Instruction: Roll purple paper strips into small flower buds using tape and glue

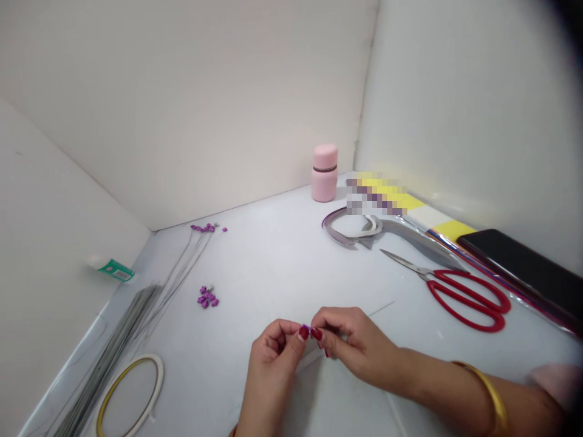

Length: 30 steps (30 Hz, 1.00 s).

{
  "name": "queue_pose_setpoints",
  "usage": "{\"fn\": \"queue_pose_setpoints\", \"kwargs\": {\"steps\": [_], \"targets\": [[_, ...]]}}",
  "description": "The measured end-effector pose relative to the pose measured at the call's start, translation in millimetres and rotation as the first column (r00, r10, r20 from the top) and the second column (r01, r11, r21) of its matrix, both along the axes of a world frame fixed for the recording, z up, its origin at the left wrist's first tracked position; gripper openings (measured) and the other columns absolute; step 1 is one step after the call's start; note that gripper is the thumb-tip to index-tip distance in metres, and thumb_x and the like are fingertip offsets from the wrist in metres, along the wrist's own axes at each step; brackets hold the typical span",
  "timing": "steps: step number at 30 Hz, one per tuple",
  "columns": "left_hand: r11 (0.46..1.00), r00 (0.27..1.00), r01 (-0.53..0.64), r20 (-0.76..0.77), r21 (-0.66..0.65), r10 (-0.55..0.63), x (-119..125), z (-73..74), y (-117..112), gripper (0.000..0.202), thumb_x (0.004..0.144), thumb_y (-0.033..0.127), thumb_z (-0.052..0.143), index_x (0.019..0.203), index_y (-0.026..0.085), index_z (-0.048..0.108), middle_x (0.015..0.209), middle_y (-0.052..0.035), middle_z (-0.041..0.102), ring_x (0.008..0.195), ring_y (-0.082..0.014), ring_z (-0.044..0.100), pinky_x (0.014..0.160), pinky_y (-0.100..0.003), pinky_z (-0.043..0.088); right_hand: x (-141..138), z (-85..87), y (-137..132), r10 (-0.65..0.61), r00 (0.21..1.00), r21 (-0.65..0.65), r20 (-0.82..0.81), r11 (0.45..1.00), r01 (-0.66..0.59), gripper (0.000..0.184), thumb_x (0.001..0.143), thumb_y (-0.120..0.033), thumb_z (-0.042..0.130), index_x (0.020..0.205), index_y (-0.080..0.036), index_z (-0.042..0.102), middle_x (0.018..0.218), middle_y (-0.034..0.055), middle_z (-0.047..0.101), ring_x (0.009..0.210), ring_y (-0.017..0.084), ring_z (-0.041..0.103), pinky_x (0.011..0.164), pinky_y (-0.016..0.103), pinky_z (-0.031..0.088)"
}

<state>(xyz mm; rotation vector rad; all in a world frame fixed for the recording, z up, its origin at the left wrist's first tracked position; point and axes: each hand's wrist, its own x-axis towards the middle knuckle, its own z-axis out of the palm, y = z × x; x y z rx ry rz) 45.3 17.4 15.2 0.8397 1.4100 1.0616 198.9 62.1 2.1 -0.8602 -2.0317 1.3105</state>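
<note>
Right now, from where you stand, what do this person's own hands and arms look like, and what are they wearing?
No gloves are worn. The left hand and right hand have dark red painted fingernails, and a gold bangle circles the bare right forearm.

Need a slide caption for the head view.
Left hand and right hand pinch a tiny purple piece near red-handled scissors.

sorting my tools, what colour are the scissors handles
The scissors have red handles and silver blades, shown clearly in the head view.
</note>
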Motion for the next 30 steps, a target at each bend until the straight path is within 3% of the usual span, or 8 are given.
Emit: {"fn": "queue_pose_setpoints", "kwargs": {"steps": [4,7,9,13,18,20,26,30], "targets": [[0.999,0.999,0.042,-0.023,-0.009,-0.043,-2.3,5.1,-0.9,0.017,0.07,0.028,0.064,0.063,0.013,0.059,0.055,0.0032,0.055,0.049,-0.0063,0.042,0.048,-0.017,0.031,0.1,2.9,-0.6,0.01,1.0,0.047,0.001,0.999,-0.01,0.019,0.086,-0.024,0.041,0.073,-0.016,0.053,0.06,-0.0023,0.048,0.054,0.009,0.042,0.053,0.021,0.033],[0.998,0.994,0.032,0.11,-0.054,-0.026,-1.2,4.2,-1.9,0.018,0.072,0.028,0.062,0.062,0.014,0.058,0.053,0.0024,0.056,0.047,-0.0061,0.044,0.045,-0.016,0.031,-2.9,2.7,-0.4,0.029,0.996,-0.175,-0.086,0.984,-0.044,0.021,0.086,-0.03,0.043,0.073,-0.015,0.053,0.059,-0.002,0.049,0.053,0.009,0.043,0.051,0.021,0.035],[0.997,0.976,0.024,0.217,-0.08,-0.006,0.4,2.0,-2.0,0.019,0.074,0.027,0.06,0.062,0.013,0.058,0.05,0.002,0.055,0.045,-0.0056,0.044,0.044,-0.016,0.03,-5.0,1.6,-0.1,0.023,0.985,-0.34,-0.173,0.937,-0.081,0.022,0.084,-0.033,0.046,0.074,-0.015,0.052,0.06,-0.0017,0.05,0.053,0.009,0.045,0.051,0.021,0.038],[0.993,0.962,0.024,0.273,-0.117,0.009,2.3,-0.5,-0.9,0.028,0.078,0.033,0.054,0.059,0.013,0.056,0.043,0.0043,0.047,0.036,-0.0031,0.032,0.036,-0.015,0.022,-6.2,-0.8,-0.1,-0.035,0.968,-0.494,-0.247,0.864,-0.095,0.023,0.082,-0.036,0.05,0.075,-0.014,0.051,0.062,-0.0013,0.051,0.052,0.008,0.047,0.051,0.022,0.039],[0.991,0.988,-0.019,0.151,-0.133,0.039,0.7,3.1,-1.0,0.012,0.069,0.025,0.065,0.071,0.013,0.064,0.045,0.0079,0.042,0.036,-0.0011,0.023,0.034,-0.014,0.013,-5.3,-1.7,-0.4,-0.073,0.96,-0.536,-0.269,0.84,-0.086,0.023,0.081,-0.037,0.052,0.074,-0.014,0.051,0.059,-0.0028,0.051,0.05,0.007,0.047,0.05,0.02,0.038],[0.992,0.992,-0.038,0.116,-0.122,0.052,0.6,3.9,-1.3,0.011,0.068,0.024,0.066,0.066,0.013,0.065,0.04,0.0093,0.038,0.036,-0.0011,0.02,0.034,-0.014,0.012,-5.2,-1.0,-0.2,-0.077,0.961,-0.545,-0.267,0.834,-0.084,0.024,0.08,-0.038,0.053,0.073,-0.014,0.051,0.058,-0.0031,0.051,0.049,0.007,0.047,0.049,0.02,0.037],[0.993,0.995,-0.053,0.077,-0.11,0.062,1.5,3.7,-2.0,0.012,0.068,0.025,0.065,0.069,0.013,0.067,0.047,0.0063,0.047,0.038,-0.0012,0.023,0.035,-0.015,0.012,-5.6,2.0,0.7,-0.076,0.96,-0.561,-0.269,0.823,-0.092,0.025,0.08,-0.039,0.053,0.074,-0.014,0.051,0.058,-0.0032,0.051,0.049,0.007,0.047,0.049,0.02,0.036],[0.992,0.997,-0.075,0.024,-0.103,0.078,2.4,4.6,-0.7,0.013,0.068,0.025,0.064,0.064,0.012,0.066,0.042,0.0083,0.041,0.037,-0.0012,0.021,0.035,-0.016,0.01,-6.7,1.9,0.5,-0.074,0.962,-0.552,-0.264,0.829,-0.087,0.024,0.08,-0.037,0.052,0.074,-0.015,0.05,0.058,-0.0033,0.05,0.049,0.007,0.047,0.049,0.02,0.037]]}}
